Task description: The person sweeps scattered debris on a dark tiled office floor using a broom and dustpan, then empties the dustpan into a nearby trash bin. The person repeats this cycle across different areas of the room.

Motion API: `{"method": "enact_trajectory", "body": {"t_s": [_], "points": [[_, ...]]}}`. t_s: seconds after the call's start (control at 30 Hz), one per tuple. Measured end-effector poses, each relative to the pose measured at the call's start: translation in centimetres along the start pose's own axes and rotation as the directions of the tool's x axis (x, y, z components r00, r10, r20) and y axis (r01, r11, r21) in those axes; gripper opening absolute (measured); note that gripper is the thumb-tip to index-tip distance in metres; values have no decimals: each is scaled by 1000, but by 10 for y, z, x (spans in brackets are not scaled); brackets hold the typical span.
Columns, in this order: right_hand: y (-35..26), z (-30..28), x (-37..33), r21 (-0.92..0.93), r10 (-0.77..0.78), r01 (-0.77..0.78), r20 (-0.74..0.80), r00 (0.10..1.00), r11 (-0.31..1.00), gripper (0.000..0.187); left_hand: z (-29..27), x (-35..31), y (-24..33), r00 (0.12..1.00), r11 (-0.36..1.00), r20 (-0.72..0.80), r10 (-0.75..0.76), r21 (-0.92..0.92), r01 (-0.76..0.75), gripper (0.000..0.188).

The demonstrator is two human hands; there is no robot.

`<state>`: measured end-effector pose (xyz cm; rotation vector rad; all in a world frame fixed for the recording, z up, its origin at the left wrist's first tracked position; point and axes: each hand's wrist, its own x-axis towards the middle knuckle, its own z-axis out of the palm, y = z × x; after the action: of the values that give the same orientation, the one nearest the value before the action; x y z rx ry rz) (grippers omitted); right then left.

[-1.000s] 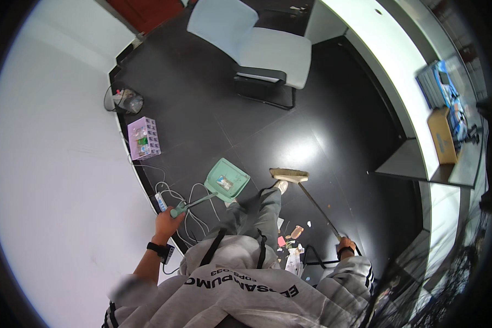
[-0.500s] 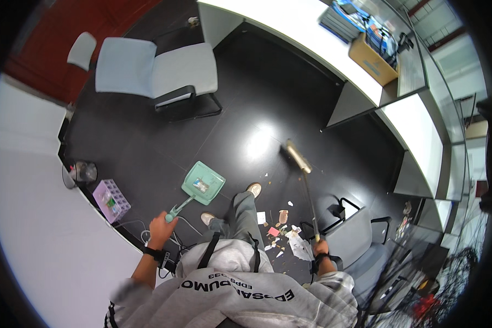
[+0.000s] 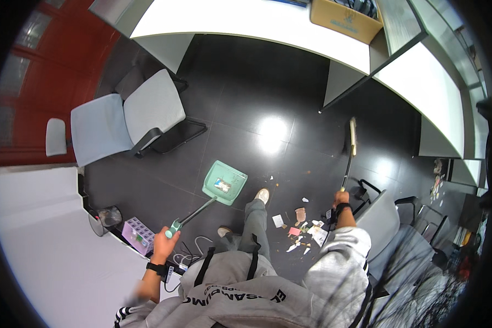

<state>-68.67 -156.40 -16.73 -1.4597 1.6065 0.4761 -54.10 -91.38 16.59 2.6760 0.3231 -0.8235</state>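
Observation:
My left hand (image 3: pixel 163 246) is closed round the grip of a long-handled green dustpan (image 3: pixel 236 177). The pan lies on the dark floor ahead of my feet, with a small piece of litter (image 3: pixel 222 185) inside. In my right hand (image 3: pixel 341 200) is the handle of a broom (image 3: pixel 353 136). Its narrow pale head is out at the far right, short of the desks and apart from the litter. Between my feet and the right-hand chair lie scattered scraps: a pink piece (image 3: pixel 294 231), a tan piece (image 3: pixel 300 214), white paper (image 3: pixel 318 235) and smaller bits.
A grey chair (image 3: pixel 361 232) stands close by my right arm; another chair (image 3: pixel 153 101) is at the far left. White desks (image 3: pixel 246 27) curve across the far side. By the left wall are a purple basket (image 3: pixel 138 236), a wire bin (image 3: pixel 109 217) and cables (image 3: pixel 186 256).
My right hand has reached forward and right, carrying the broom head farther right, nearer the desks. The view has shifted; the dustpan stays in my left hand with its litter inside.

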Motion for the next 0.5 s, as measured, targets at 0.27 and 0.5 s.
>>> {"method": "enact_trajectory", "body": {"t_s": [0.27, 0.5], "points": [[-33, 58, 35, -506, 5, 31, 70, 998, 862, 26, -14, 45, 51, 985, 983, 132, 108, 134, -125, 38], [-21, 101, -69, -483, 75, -139, -149, 986, 865, 29, -24, 87, 71, 936, 914, 212, 280, 240, -328, 37]]}}
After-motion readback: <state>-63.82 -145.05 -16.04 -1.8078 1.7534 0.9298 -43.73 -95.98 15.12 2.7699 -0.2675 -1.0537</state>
